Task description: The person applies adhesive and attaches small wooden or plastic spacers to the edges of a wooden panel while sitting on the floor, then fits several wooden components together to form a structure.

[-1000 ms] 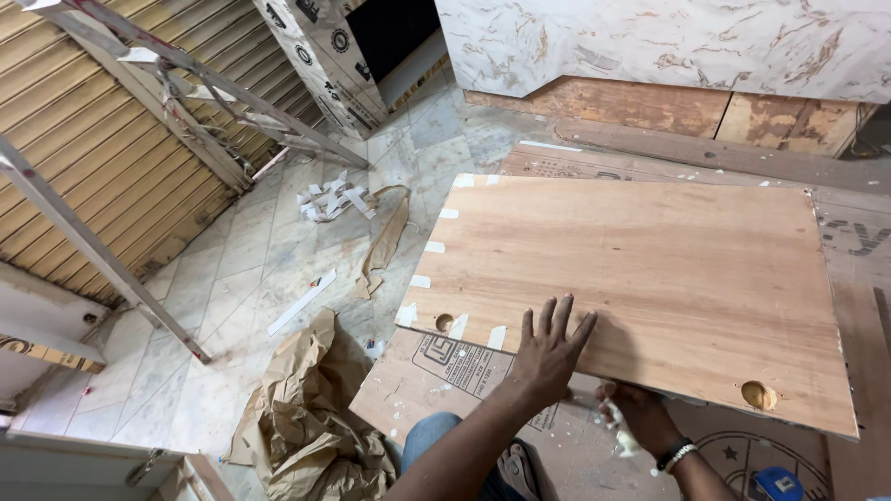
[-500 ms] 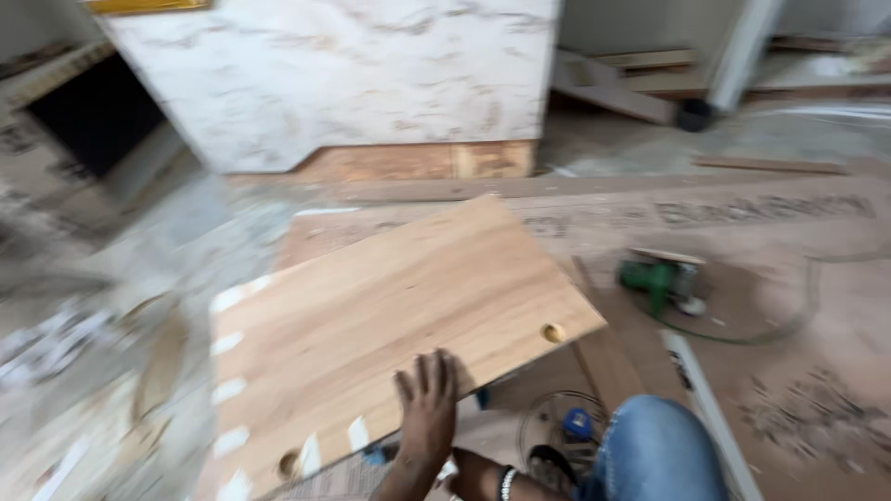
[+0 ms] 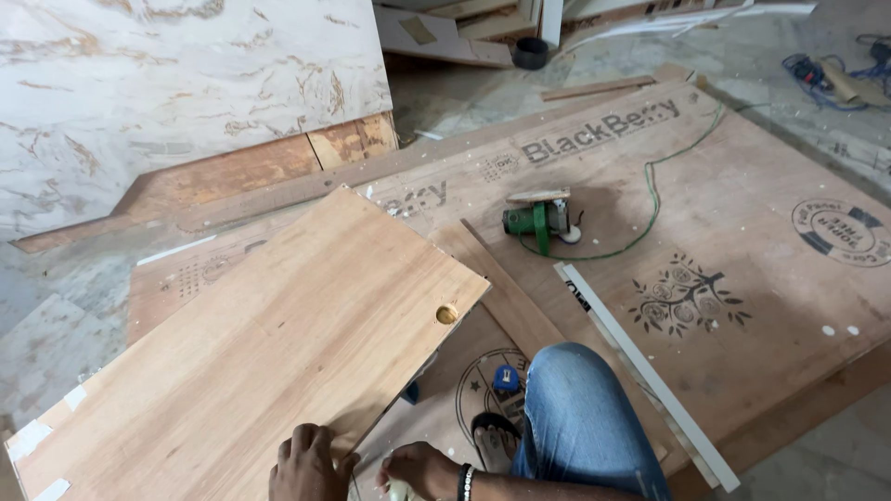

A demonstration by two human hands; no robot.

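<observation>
Head view: pale rectangular laminated wood panel lies flat on printed plywood sheets. Left hand curls over its near edge; right hand clenched beside, contents unclear. Best gripped evenly. Green power tool well apart.

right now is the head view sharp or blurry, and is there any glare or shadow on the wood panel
Head view: sharp, wood grain crisp on the laminate panel; lighting soft and even, no glare on it; a faint shadow lies beside the green power tool; the left hand and right hand are cut off by the bottom edge; straight edges look barely bent.
</observation>
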